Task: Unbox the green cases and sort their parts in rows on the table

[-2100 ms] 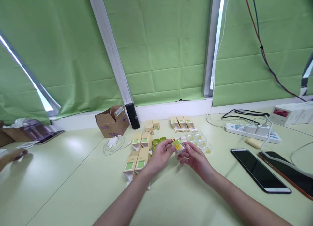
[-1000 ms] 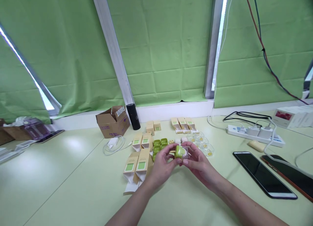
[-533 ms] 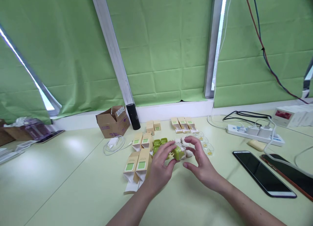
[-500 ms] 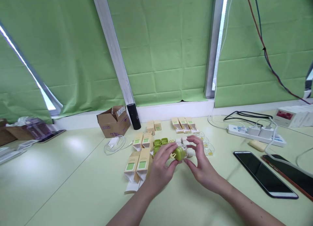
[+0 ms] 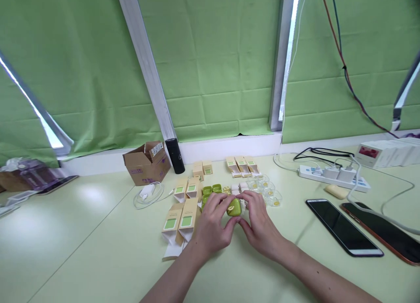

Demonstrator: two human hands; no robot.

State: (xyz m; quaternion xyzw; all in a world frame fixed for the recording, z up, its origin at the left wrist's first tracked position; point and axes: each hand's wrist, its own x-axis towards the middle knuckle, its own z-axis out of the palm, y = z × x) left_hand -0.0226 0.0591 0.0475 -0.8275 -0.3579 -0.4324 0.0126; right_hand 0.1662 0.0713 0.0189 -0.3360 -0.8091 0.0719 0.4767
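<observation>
My left hand (image 5: 212,224) and my right hand (image 5: 259,222) meet over a small green case (image 5: 234,207), fingers curled round it from both sides, just above the pale green table (image 5: 98,242). Behind the hands lie more green cases (image 5: 210,190), several clear plastic shells with yellow pieces (image 5: 267,190) and small white pieces (image 5: 239,187). Tan cartons with green labels (image 5: 179,217) lie to the left of my left hand.
Three more tan cartons (image 5: 242,165) lie near the wall. A brown cardboard box (image 5: 146,163), a black cylinder (image 5: 174,155) and a white charger with cable (image 5: 146,192) stand at the back left. Two phones (image 5: 343,226) and a power strip (image 5: 331,175) are on the right.
Both hands have sunk closer to the table with the green case. The clear wrapping around the case no longer shows. The right hand has closed in on the case again.
</observation>
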